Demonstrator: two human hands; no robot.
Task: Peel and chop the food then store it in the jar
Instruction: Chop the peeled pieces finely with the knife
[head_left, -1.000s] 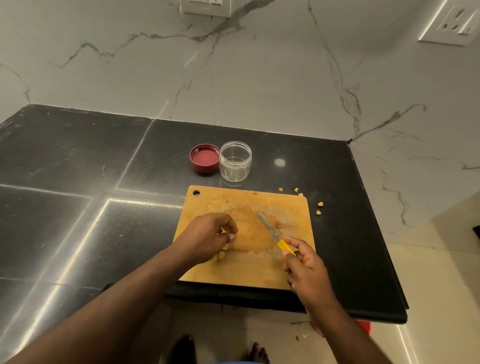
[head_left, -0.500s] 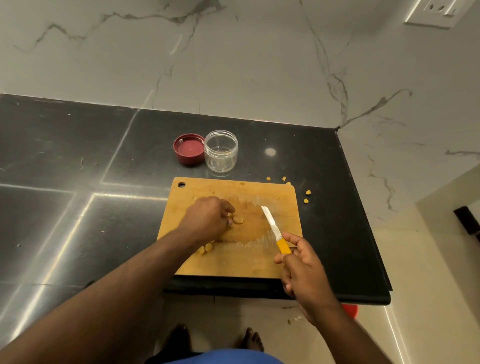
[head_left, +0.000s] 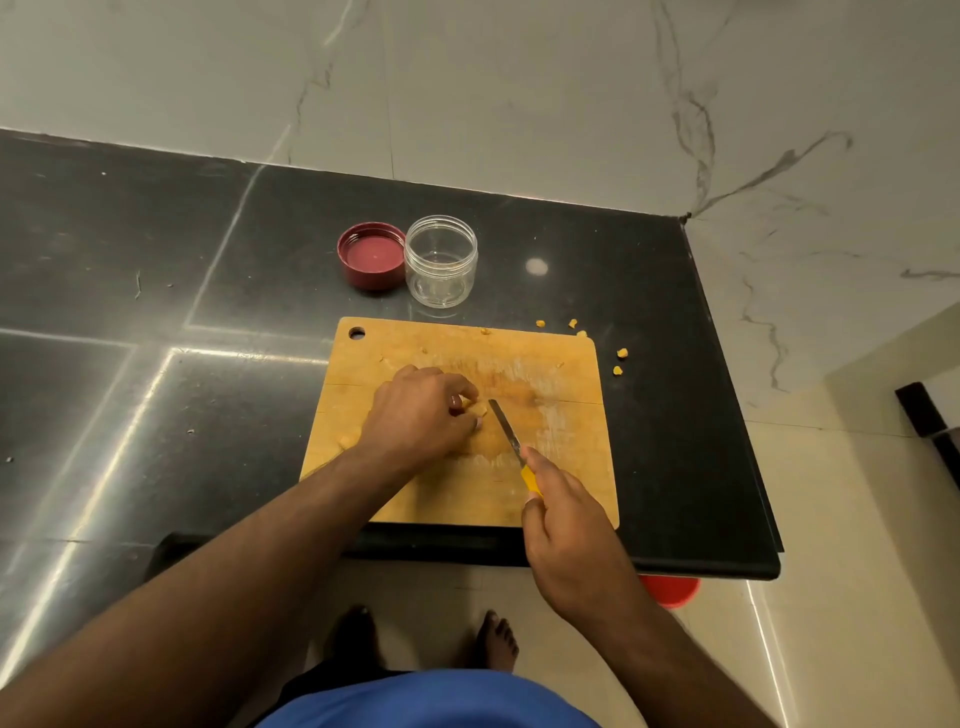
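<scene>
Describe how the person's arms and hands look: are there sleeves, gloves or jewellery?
Both forearms are bare up to the frame edge, with no sleeves in view. The left hand and right hand wear no gloves. No watch or bracelet shows on either wrist, and no rings are visible.

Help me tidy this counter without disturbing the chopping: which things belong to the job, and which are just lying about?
Job:
knife in right hand
food pieces under left hand
cutting board
jar, open
red lid
stray bits on counter

Lying about:
red object on floor
</scene>
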